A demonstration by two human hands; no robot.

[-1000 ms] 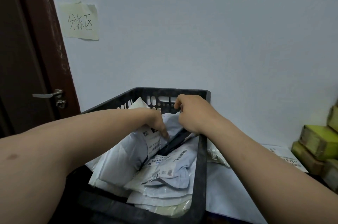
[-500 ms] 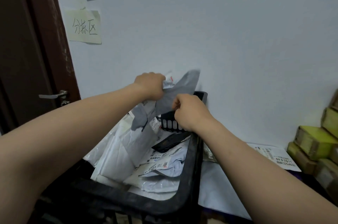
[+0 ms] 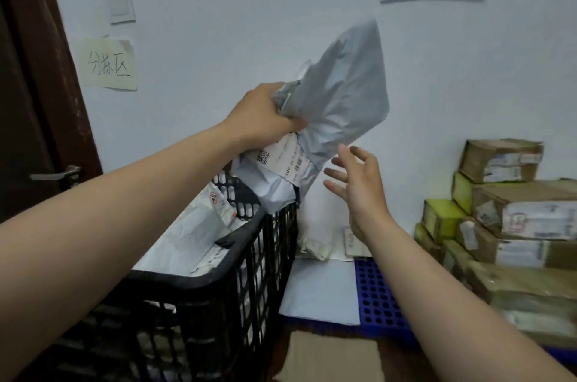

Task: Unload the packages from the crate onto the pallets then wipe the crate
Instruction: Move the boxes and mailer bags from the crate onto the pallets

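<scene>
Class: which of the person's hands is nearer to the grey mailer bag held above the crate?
Left. The left hand grips the grey mailer bag by its left edge; the open right hand hovers just beneath its lower edge.

Parcel sorting room: stacked cartons (image 3: 512,213), blue pallet (image 3: 376,297), crate (image 3: 218,294) of mailers.

One black crate (image 3: 218,285) on the near left, holding more bags (image 3: 190,232) than I can count. Above its far corner are what look like two: a grey bag (image 3: 343,85) and a white bag (image 3: 271,191). One blue pallet (image 3: 377,297) on the right carries at least three white parcels (image 3: 321,291) and seven or more cardboard boxes (image 3: 527,210). One paper note (image 3: 109,66) on the far wall.
</scene>
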